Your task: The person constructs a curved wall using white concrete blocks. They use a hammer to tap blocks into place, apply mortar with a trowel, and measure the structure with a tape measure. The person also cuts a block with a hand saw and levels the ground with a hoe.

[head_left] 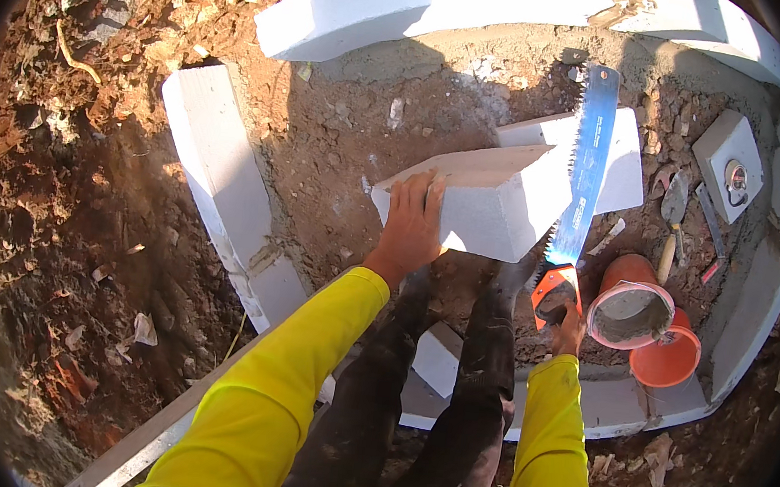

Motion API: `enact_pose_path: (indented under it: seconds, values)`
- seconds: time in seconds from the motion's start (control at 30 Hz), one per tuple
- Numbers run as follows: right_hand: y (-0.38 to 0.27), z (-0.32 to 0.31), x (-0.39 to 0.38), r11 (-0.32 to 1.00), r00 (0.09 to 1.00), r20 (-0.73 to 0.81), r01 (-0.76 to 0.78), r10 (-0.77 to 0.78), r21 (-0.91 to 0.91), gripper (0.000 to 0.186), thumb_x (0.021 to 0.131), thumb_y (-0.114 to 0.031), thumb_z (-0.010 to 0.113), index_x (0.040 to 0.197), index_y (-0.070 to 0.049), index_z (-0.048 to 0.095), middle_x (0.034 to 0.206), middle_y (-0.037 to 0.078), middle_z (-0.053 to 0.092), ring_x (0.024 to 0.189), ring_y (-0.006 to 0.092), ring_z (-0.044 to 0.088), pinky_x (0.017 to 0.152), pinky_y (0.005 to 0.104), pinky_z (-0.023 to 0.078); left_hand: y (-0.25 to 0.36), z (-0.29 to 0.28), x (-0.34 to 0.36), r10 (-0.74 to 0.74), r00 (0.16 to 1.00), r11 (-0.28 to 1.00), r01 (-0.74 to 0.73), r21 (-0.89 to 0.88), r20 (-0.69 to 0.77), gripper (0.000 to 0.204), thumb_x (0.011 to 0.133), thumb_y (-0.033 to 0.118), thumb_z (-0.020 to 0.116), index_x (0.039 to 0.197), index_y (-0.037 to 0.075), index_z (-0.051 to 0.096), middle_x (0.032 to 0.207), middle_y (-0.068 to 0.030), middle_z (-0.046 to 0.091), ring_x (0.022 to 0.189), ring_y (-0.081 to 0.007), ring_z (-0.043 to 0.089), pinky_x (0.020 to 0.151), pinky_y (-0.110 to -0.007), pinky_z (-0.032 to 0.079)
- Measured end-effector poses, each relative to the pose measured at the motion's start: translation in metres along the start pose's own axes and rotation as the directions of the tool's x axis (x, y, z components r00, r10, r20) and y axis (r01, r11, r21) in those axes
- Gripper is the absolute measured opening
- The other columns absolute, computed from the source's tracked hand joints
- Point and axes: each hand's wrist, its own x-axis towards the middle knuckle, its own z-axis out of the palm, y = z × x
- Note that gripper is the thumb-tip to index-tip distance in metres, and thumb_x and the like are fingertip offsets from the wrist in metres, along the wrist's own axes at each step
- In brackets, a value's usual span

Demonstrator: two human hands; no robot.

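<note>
In the middle stands a pale concrete block (pixel 482 217), its right end in bright sun. My left hand (pixel 414 220) is on its left part, fingers laid over the upper edge and gripping it. The orange handle of a hand saw (pixel 586 173) is in the closed fingers of my right hand (pixel 568 330). Its blue toothed blade points away from me, with the teeth toward the block's right end. Whether the teeth touch the block I cannot tell. Another white block (pixel 621 162) lies on the soil behind, partly hidden by the blade and the first block.
Low walls of white blocks (pixel 228 172) surround the dirt floor. At right are a mortar bucket (pixel 633 304), an orange bucket (pixel 665 356), a trowel (pixel 674 210) and a tape measure (pixel 736 175) on a block piece. A small block (pixel 438 356) lies between my legs.
</note>
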Motion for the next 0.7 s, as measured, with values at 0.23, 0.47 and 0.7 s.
enact_pose_path:
  seconds: [0.23, 0.47, 0.7]
  values:
    - [-0.099, 0.022, -0.076, 0.623, 0.604, 0.227, 0.782, -0.764, 0.014, 0.06, 0.087, -0.016, 0.069, 0.14, 0.003, 0.044, 0.123, 0.013, 0.058, 0.113, 0.0219, 0.056, 0.095, 0.0336, 0.045, 0.015, -0.023, 0.001, -0.166, 0.981, 0.981, 0.174, -0.08, 0.101, 0.081, 0.071, 0.009, 0.072, 0.143, 0.004, 0.034, 0.146, -0.0211, 0.037, 0.131, -0.0401, 0.039, 0.108, -0.062, 0.029]
    - [-0.202, 0.121, -0.298, -0.455, -0.32, 0.909, 0.873, -0.266, 0.174, 0.072, 0.079, -0.02, 0.073, 0.141, 0.001, 0.044, 0.14, 0.023, 0.044, 0.134, 0.044, 0.038, 0.111, 0.0525, 0.033, 0.02, -0.02, -0.003, -0.264, 0.963, 0.965, 0.262, 0.031, 0.064, 0.065, 0.085, 0.014, 0.058, 0.146, 0.005, 0.036, 0.153, -0.0207, 0.03, 0.142, -0.0406, 0.029, 0.111, -0.067, 0.021]
    - [-0.165, 0.205, -0.279, -0.86, -0.149, 0.984, 0.484, 0.102, 0.163, 0.084, 0.08, -0.033, 0.07, 0.149, -0.002, 0.034, 0.157, 0.026, 0.023, 0.142, 0.0446, 0.029, 0.112, 0.0654, 0.023, 0.04, -0.031, -0.036, -0.818, 0.528, 0.527, 0.847, -0.07, 0.229, 0.096, 0.068, 0.027, 0.074, 0.149, -0.001, 0.029, 0.155, -0.0269, 0.023, 0.145, -0.0467, 0.017, 0.112, -0.068, 0.014]
